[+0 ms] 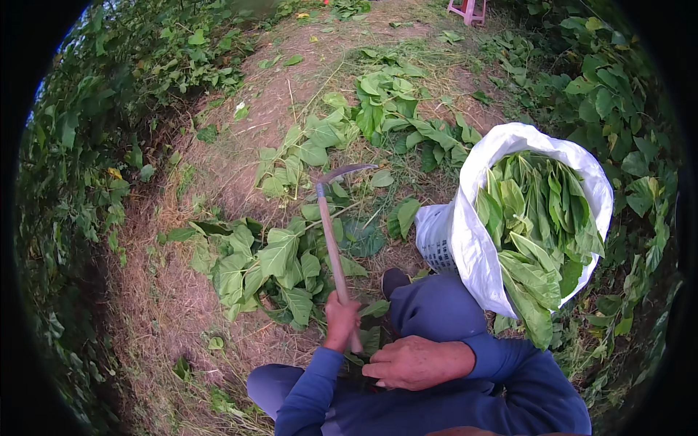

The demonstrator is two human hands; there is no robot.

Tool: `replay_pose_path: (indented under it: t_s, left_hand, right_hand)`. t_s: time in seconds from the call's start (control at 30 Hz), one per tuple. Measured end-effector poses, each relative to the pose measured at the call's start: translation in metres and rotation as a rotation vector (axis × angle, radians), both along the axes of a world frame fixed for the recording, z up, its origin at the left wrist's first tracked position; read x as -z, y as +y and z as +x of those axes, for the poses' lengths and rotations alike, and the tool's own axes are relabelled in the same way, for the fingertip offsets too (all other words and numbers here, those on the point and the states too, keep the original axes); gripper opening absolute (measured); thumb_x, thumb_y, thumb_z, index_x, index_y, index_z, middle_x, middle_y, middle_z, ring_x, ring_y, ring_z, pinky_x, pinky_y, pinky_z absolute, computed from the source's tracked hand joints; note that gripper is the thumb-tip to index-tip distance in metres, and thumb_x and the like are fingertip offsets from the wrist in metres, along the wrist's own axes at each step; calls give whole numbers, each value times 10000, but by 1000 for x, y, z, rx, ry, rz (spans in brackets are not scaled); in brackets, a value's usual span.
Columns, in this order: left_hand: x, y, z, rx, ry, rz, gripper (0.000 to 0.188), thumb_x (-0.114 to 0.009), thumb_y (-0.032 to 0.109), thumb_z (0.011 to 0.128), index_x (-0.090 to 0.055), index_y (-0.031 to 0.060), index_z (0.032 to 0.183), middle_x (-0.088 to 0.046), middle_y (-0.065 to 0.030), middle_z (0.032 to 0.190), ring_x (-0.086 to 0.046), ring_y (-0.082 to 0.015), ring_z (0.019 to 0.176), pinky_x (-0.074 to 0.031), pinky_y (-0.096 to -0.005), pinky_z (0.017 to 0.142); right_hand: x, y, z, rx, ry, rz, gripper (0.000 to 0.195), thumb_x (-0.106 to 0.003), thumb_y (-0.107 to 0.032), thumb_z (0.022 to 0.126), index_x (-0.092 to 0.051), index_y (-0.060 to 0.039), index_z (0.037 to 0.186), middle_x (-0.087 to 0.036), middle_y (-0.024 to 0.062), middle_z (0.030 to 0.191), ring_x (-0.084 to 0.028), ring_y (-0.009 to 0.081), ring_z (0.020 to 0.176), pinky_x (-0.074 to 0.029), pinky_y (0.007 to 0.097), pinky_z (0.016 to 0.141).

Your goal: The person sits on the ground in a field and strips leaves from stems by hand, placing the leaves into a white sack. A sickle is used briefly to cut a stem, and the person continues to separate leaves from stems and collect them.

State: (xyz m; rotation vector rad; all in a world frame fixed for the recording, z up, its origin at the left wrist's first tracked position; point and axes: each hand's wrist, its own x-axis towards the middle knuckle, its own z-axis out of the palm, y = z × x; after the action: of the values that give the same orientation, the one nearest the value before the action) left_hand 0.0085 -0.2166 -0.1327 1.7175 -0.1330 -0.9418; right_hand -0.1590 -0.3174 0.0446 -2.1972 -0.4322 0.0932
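My left hand (341, 319) is closed around the wooden handle of a sickle (334, 248), near its lower end. The curved metal blade points up and to the right, over the ground. My right hand (417, 362) rests in front of my lap, its back to the camera and its fingertips close to the handle's end. The undersides of its fingers are hidden, so whether it pinches anything does not show. Cut leafy stems (281, 267) lie in a heap just beyond my left hand. Beside my right knee stands a white woven sack (471, 218), packed with large green leaves (531, 207).
More leafy cuttings (381, 103) are strewn farther up the dirt path (262, 103). Dense leafy plants (82, 120) line the left side, and others (605, 82) the right. A pink plastic stool (468, 11) is partly visible at the top. The sack bears printed writing.
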Motion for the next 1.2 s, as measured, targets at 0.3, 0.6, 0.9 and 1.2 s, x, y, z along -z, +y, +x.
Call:
replay_pose_path:
  t_s: [0.3, 0.6, 0.9, 1.2]
  left_hand:
    - [-46, -102, 72, 118, -326, -6, 330, -645, 15, 738, -535, -17, 1047, -573, -79, 722, -549, -160, 531, -459, -339, 474]
    - [3, -192, 81, 156, 28, -210, 381, -625, -33, 760, -488, -7, 1115, -530, -56, 674, -500, -146, 419, -399, -304, 362]
    - [31, -270, 125, 170, -559, -116, 279, -650, 16, 730, -544, -24, 986, -545, -81, 641, -536, -182, 466, -420, -353, 416]
    - [-9, -359, 163, 204, -813, 57, 348, -617, 124, 780, -555, -59, 1069, -648, -334, 978, -626, -507, 925, -496, -542, 837]
  right_hand:
    - [1, -6, -6, 63, -83, 70, 321, -649, -218, 880, -552, -58, 1141, -547, 99, 840, -625, 281, 736, -523, 409, 628]
    - [-16, -34, 3, 77, -23, 190, 397, -558, -320, 857, -569, -62, 1158, -560, 96, 941, -598, 289, 817, -475, 387, 698]
    - [-12, -57, 6, 86, -26, 338, 401, -587, -293, 862, -582, -45, 1177, -597, 116, 994, -610, 300, 811, -492, 393, 683]
    - [-10, -89, 10, 77, -32, 357, 404, -607, -287, 861, -581, -43, 1183, -603, 122, 1023, -617, 305, 834, -500, 396, 706]
